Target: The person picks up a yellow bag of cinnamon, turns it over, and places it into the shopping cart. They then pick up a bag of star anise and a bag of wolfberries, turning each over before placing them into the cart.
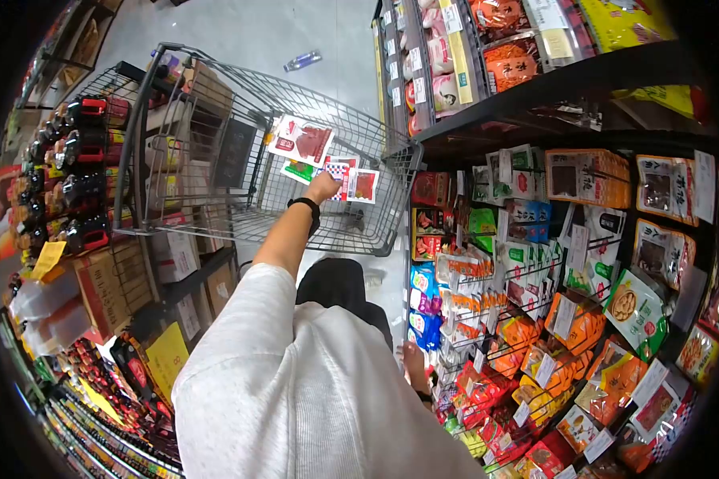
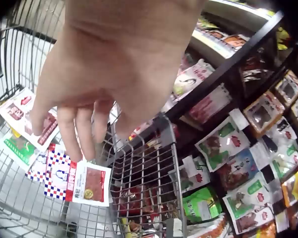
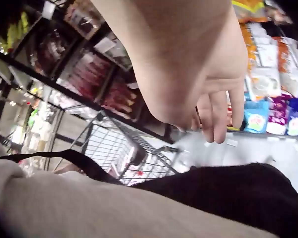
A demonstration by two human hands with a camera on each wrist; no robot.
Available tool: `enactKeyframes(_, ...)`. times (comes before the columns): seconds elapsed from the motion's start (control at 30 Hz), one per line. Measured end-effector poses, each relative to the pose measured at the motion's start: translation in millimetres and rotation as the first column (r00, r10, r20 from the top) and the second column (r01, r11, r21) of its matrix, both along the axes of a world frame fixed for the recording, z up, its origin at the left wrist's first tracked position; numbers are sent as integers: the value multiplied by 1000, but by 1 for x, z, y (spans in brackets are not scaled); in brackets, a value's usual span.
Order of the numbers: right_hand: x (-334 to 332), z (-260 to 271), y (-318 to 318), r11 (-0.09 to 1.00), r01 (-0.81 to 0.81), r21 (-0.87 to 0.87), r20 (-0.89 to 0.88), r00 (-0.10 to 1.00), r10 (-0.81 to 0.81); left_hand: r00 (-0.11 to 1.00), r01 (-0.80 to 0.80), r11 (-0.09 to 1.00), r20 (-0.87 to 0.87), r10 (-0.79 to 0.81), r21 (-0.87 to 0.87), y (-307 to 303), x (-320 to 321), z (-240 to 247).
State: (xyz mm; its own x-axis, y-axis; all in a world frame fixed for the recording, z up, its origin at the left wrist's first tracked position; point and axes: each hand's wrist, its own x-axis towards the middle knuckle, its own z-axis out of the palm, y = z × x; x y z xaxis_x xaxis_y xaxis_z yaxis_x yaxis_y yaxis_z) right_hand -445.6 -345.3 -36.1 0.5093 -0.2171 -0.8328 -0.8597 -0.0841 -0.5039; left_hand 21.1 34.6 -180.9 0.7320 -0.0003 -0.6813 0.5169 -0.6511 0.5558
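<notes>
My left hand [image 1: 322, 188] reaches down into a wire shopping cart [image 1: 345, 108]. In the left wrist view, its fingers [image 2: 83, 130] extend loosely, with their tips overlapping the edge of the meat packets. Below them lies a blue-and-white checked packet [image 2: 58, 171] beside a white-edged packet with a red-brown window [image 2: 95, 182]. A larger white packet with a meat picture [image 1: 302, 140] and a green-and-white packet [image 1: 297, 171] lie close by. My right hand [image 1: 412, 364] hangs low near the right-hand shelf, its fingers [image 3: 218, 116] relaxed and holding nothing.
Hanging food packets [image 1: 527, 263] fill the right-hand rack, below a dark shelf edge [image 1: 551, 86]. Dark bottles [image 1: 84, 152] and cartons [image 1: 112, 287] stand on the left. A bottle [image 1: 303, 60] lies on the floor beyond the cart.
</notes>
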Motion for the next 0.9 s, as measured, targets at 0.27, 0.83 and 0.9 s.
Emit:
enactKeyframes(0.27,-88,15,5,966,242,88,-386,903,-191,980,200,970,-39,-197,136,-2,-11,-58)
enactKeyframes(0.83,-17,85,22,940,308,-150,-273,901,-339,997,-73,991,-20,76,112,-15,-18,-153)
enactKeyframes(0.9,-30,77,20,948,302,-103,-237,918,-319,991,-20,987,-124,40,160,-12,-10,-142)
